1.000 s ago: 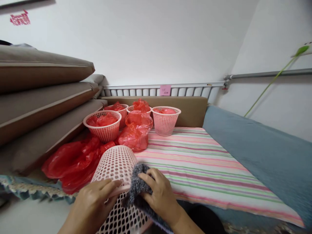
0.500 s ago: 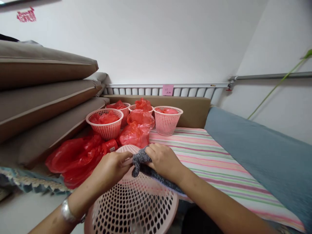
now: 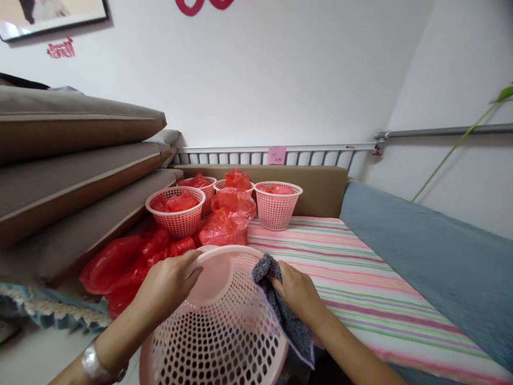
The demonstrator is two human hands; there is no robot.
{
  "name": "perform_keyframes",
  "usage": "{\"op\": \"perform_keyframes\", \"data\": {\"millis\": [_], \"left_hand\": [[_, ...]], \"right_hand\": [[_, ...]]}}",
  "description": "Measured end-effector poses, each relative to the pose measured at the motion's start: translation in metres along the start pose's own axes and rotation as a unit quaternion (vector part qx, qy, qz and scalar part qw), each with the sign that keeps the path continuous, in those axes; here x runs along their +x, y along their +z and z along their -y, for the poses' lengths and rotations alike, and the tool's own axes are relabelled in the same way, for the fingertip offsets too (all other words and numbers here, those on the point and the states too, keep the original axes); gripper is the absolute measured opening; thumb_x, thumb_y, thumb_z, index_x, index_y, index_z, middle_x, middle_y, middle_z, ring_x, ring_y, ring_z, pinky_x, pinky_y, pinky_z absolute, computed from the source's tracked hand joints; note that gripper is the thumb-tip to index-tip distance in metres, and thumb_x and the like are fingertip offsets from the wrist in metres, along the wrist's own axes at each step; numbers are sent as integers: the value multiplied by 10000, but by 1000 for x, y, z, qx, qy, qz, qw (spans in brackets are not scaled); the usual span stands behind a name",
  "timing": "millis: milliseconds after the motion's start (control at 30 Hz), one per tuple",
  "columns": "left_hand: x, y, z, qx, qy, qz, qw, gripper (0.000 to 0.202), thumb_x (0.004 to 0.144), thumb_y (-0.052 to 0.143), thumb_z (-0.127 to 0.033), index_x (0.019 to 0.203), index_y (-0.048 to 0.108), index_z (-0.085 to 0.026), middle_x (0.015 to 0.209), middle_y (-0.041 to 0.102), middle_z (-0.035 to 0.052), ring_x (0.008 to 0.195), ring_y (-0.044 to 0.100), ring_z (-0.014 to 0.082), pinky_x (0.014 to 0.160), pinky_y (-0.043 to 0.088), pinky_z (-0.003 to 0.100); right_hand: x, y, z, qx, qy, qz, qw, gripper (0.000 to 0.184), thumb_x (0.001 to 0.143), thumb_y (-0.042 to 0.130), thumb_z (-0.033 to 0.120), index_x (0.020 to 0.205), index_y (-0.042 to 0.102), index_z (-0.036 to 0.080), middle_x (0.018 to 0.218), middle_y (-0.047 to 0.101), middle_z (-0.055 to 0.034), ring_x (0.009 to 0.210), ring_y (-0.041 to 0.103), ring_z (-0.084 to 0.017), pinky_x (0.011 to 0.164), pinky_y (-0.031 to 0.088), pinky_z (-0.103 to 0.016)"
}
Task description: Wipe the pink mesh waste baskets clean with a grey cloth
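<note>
A pink perforated plastic basket [image 3: 216,326] is tilted close in front of me, its holed wall facing up. My left hand [image 3: 170,280] grips its far-left rim, fingers closed over the edge. On the right side my right hand [image 3: 294,291] is closed on a dark grey cloth [image 3: 286,315] with a pale purple edge. A fold of the cloth lies against the basket's rim, and the rest hangs down beside it. Part of the basket's lower end runs out of view.
Several pink baskets [image 3: 276,211] lined with red plastic bags stand at the back on a striped sheet [image 3: 360,289]. Loose red bags [image 3: 132,262] lie at left beside stacked cushions [image 3: 80,160]. A blue-covered surface [image 3: 420,240] is at right; a radiator [image 3: 224,156] runs along the wall.
My hands have moved apart: the right one slid the cloth rightward along the rim, while the left shifted slightly left. More of the cloth hangs open. The view has tipped up a little.
</note>
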State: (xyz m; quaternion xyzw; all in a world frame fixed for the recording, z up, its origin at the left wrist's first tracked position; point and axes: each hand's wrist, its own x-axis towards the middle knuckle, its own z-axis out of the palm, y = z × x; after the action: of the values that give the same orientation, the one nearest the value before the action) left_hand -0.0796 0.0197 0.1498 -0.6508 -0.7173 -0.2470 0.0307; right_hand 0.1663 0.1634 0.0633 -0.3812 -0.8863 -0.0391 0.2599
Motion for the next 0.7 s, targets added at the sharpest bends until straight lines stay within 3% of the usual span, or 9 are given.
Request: {"op": "perform_keyframes", "data": {"millis": [100, 267, 400, 567, 700], "left_hand": [[13, -3, -17, 101, 82, 30, 991, 333, 861, 453, -293, 1183, 530, -254, 956, 717, 80, 845, 675, 267, 696, 478, 335], [39, 6, -46, 141, 99, 28, 985, 190, 871, 431, -298, 909, 591, -203, 767, 713, 80, 691, 680, 262, 573, 460, 304], [50, 18, -60, 132, 137, 22, 982, 171, 862, 449, -292, 886, 588, -197, 764, 714, 85, 677, 680, 270, 563, 461, 315], [54, 23, -67, 120, 174, 25, 977, 212, 887, 401, -278, 847, 589, -188, 734, 705, 73, 625, 673, 246, 526, 421, 293], [53, 21, -60, 126, 144, 27, 981, 227, 885, 411, -302, 778, 581, -197, 682, 692, 52, 604, 662, 212, 494, 360, 253]], "right_hand": [[18, -35, -8, -32, -76, 2, 997, 127, 870, 501, 301, 907, 530, 183, 855, 642, -65, 805, 605, -218, 666, 407, -302], [40, -74, -22, -50, -114, 36, 992, 159, 854, 521, 345, 912, 557, 201, 889, 643, -48, 801, 590, -211, 653, 394, -301], [42, -77, -20, -64, -121, 31, 990, 156, 830, 559, 339, 897, 553, 198, 878, 630, -36, 817, 571, -201, 675, 384, -295], [51, -78, 3, -83, -169, 2, 982, 207, 829, 575, 374, 933, 538, 199, 881, 608, -36, 837, 546, -194, 706, 371, -296], [60, -76, 8, -69, -177, -3, 982, 230, 835, 561, 420, 898, 546, 200, 850, 604, -33, 818, 548, -189, 689, 374, -290]]}}
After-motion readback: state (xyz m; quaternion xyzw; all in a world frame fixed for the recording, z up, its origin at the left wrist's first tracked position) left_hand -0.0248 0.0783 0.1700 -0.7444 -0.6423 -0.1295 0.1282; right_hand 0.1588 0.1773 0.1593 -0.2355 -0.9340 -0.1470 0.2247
